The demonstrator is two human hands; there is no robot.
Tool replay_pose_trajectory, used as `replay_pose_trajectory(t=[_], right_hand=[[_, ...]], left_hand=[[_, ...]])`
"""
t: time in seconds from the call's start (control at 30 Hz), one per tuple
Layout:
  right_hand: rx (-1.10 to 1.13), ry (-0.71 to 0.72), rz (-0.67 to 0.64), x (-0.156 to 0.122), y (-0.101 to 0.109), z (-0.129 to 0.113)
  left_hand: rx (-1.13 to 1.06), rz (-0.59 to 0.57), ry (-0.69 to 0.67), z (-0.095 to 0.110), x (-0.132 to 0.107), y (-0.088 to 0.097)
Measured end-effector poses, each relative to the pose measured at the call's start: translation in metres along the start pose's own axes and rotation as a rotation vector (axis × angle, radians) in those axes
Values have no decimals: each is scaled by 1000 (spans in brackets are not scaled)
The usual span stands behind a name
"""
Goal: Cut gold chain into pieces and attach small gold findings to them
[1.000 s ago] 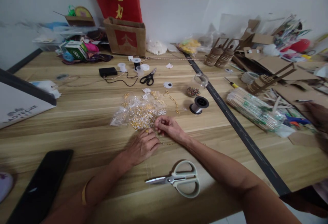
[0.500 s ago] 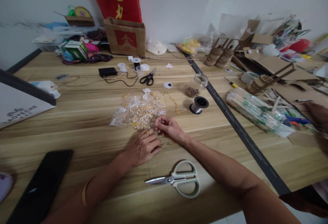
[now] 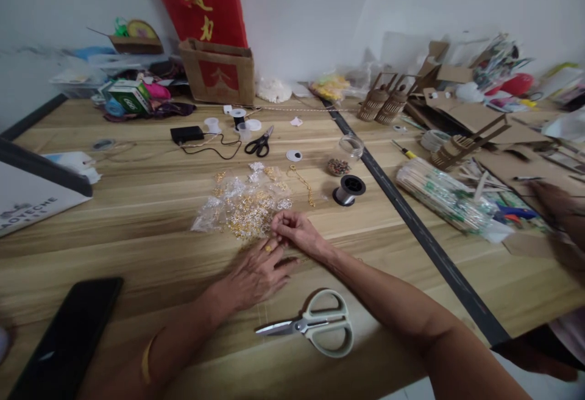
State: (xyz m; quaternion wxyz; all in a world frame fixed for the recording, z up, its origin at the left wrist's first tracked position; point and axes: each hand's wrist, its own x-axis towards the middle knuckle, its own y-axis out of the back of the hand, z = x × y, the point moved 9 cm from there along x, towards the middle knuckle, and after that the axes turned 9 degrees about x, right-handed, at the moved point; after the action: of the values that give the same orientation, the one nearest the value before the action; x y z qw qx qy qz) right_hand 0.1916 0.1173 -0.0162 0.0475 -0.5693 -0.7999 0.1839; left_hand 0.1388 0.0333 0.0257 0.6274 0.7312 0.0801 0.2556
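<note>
My right hand is closed in a pinch at the near right edge of a pile of gold and silver beads; whatever lies between its fingertips is too small to make out. Close against those fingertips is my left hand, a ring on one finger, its thumb stretched out to the right and apart from the other fingers. A thin gold chain shows partly beside the left thumb and under my right wrist. Pale-handled scissors lie on the wooden table nearer to me, blades pointing left.
A spool of fine wire, a clear jar of small beads and another gold chain lie beyond my hands. Black scissors are farther back. A phone lies at left. Another person's hand is at right.
My left hand has shifted slightly right and its fingers have straightened toward my right fingertips. The right hand keeps its pinch. The whole view has shifted a little.
</note>
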Motion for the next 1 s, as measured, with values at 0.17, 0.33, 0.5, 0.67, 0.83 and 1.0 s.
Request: replay_pose_trajectory(t=[0.17,0.33,0.5,0.67,0.83,1.0], right_hand=[[2,15,-15,1,-1,-2],[-8,22,-18,1,0,-2],[-26,21,-18,1,0,-1],[-24,6,-3,1,1,-1],[-21,1,0,0,0,0],[-29,5,7,0,1,1]], left_hand=[[-5,44,6,-2,0,0],[11,71,1,-1,0,4],[-9,91,-13,0,1,10],[6,87,-16,0,1,8],[-42,137,-17,-2,-2,14],[-283,251,159,-29,-4,21]])
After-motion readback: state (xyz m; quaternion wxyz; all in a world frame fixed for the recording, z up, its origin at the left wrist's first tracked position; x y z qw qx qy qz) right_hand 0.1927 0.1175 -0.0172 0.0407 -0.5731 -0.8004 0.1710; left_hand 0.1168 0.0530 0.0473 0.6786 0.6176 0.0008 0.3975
